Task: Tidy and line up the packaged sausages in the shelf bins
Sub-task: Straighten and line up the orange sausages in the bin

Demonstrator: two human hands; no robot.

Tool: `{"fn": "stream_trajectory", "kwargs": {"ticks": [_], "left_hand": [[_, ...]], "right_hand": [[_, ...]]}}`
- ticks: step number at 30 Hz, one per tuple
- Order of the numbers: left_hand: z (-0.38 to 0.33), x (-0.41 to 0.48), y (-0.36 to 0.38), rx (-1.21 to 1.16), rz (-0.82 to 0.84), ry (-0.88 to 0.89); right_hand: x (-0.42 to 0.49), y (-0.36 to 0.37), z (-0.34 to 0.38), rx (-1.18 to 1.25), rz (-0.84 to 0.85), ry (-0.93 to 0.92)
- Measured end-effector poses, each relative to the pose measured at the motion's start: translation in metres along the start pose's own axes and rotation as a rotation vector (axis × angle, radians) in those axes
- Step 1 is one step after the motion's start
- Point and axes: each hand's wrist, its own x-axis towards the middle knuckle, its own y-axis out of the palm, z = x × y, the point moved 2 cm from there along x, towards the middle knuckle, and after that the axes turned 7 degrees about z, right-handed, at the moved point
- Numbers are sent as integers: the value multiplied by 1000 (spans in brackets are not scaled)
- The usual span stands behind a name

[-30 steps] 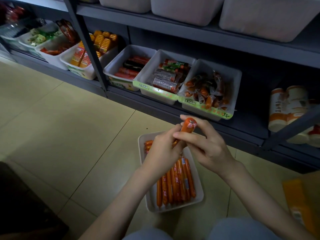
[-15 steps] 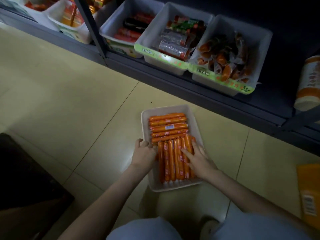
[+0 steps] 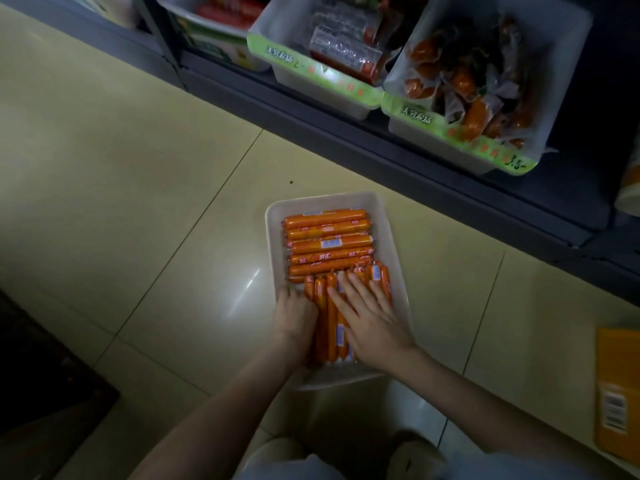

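A white bin sits on the tiled floor in front of me, filled with orange packaged sausages. Its far half holds several sausages lying crosswise in a stack; its near half holds several lying lengthwise side by side. My right hand lies flat with straight fingers on the lengthwise sausages at the right. My left hand presses against the left side of that lengthwise row, fingers bent down at the bin's left wall. Neither hand lifts a sausage.
A low dark shelf runs across the top, holding white bins of other packaged sausages with green price labels. A shelf post stands at top left. An orange box lies on the floor at right. A dark object sits at lower left.
One second ago both hands held a single sausage above the bin. Since then they came down onto the lengthwise row, and the right hand has slid further left over it. The view tilted down and closer.
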Motion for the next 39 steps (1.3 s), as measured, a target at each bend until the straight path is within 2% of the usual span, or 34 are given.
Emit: {"fn": "stream_trajectory", "kwargs": {"ticks": [3,6,9,14,18,23,25,27,28,31,33,36,39], "left_hand": [[0,4,4,-24,77,-69],[-3,5,-2,-11,21,-34],[0,2,-8,-40,57,-35],[24,-12,-50,-86,-172,-53],[55,-30,-83,-272,-359,-62],[95,-60,-83,-753,-509,-108],[106,-75,-85,-897,-545,-148],[111,-87,-87,-1083,-557,-193],[111,-92,-90,-1206,-557,-197],[99,-99,-101,-1528,-451,-124],[89,-98,-106,-1552,-368,-13],[77,-102,-118,-1478,-294,163],[63,-97,-138,-1143,-274,177]], "right_hand": [[6,2,6,8,22,-21],[6,13,1,-38,51,-38],[1,18,-8,-49,82,-33],[-2,17,-13,1,97,10],[2,17,-11,16,147,-2],[8,11,-11,42,271,-23],[8,-1,-10,101,325,31],[12,-22,-7,319,317,80],[15,-38,-5,504,274,102],[23,-90,3,1331,71,218],[23,-130,5,1728,-152,246],[13,-184,-2,1892,-415,153],[-2,-216,-5,1819,-534,89]]}}
